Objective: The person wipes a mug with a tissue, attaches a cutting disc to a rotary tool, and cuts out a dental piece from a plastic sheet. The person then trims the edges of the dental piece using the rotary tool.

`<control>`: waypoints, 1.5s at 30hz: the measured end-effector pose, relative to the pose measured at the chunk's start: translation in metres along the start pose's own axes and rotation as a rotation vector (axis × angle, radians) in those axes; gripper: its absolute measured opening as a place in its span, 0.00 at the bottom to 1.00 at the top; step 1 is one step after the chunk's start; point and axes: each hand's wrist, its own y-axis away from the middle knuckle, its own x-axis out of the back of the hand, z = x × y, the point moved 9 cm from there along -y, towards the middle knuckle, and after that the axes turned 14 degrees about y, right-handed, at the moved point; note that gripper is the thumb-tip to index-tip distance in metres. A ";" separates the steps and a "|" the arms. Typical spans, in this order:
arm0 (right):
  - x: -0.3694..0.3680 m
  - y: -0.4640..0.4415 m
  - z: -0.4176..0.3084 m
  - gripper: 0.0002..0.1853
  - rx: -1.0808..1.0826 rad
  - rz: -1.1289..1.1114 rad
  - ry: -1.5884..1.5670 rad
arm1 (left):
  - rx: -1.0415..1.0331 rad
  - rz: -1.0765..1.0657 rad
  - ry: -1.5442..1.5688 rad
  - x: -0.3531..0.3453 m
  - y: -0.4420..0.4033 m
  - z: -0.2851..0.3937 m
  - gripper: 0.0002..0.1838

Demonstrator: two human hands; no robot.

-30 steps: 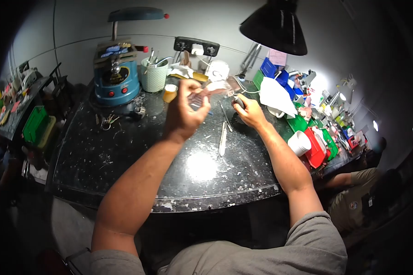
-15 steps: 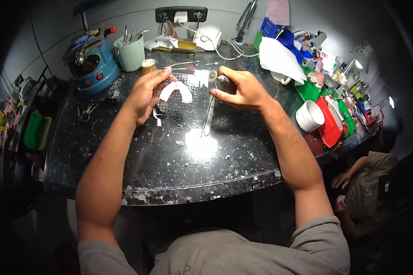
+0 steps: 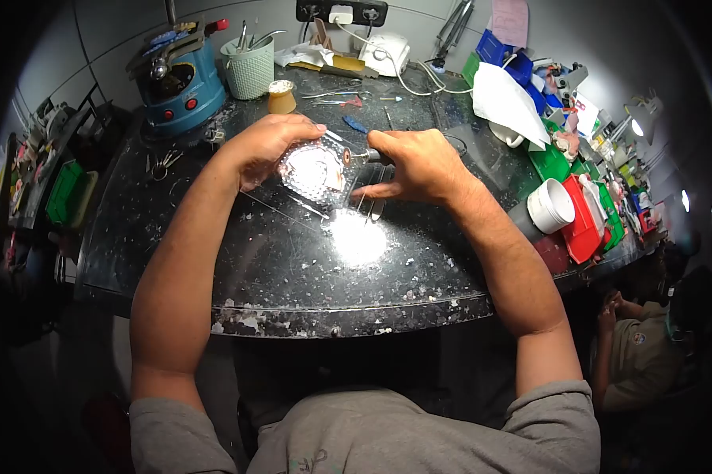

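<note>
My left hand (image 3: 271,148) is closed on the edge of a clear, textured plastic sheet (image 3: 312,180), held tilted above the bench. A pale horseshoe-shaped dental arch in the sheet is mostly washed out by glare. My right hand (image 3: 423,167) grips a rotary handpiece (image 3: 372,156) with a small round disc (image 3: 346,156) at its tip. The disc points left, close to the sheet's right edge; whether they touch I cannot tell. Beneath my right fingers, a slim metal tool (image 3: 377,209) lies on the bench.
A blue machine (image 3: 184,93) and a pale tool cup (image 3: 248,69) stand at the back left, near a small tan pot (image 3: 281,98). On the right are a white tub (image 3: 550,205), a red bin (image 3: 583,225) and crumpled white paper (image 3: 506,103). Another person (image 3: 640,355) sits lower right.
The sheet has tilted and now catches bright glare. My right hand has brought the handpiece's disc left and down, nearer the sheet. The view has shifted slightly.
</note>
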 end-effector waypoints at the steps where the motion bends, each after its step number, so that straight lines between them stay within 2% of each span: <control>1: -0.001 0.000 -0.001 0.32 -0.004 -0.015 0.004 | 0.008 0.000 0.000 -0.002 0.002 -0.001 0.11; 12: -0.006 -0.002 -0.009 0.33 -0.023 -0.127 0.019 | 0.044 -0.055 -0.049 0.003 -0.006 -0.008 0.12; 18: -0.003 -0.001 -0.012 0.32 -0.025 -0.124 0.015 | 0.030 -0.017 -0.054 0.003 -0.005 -0.007 0.11; 21: -0.003 0.000 -0.010 0.32 -0.012 -0.021 -0.030 | 0.030 -0.009 -0.058 0.003 -0.004 -0.006 0.11; 30: -0.003 -0.001 -0.010 0.31 -0.018 -0.040 -0.040 | 0.011 0.041 -0.085 0.000 0.002 -0.001 0.11; 33: -0.005 -0.002 -0.011 0.31 -0.027 -0.122 0.002 | 0.014 0.048 -0.103 0.001 0.002 -0.001 0.11; 45: -0.004 -0.001 -0.011 0.30 -0.020 -0.111 0.002 | 0.019 0.056 -0.122 0.001 0.003 0.001 0.10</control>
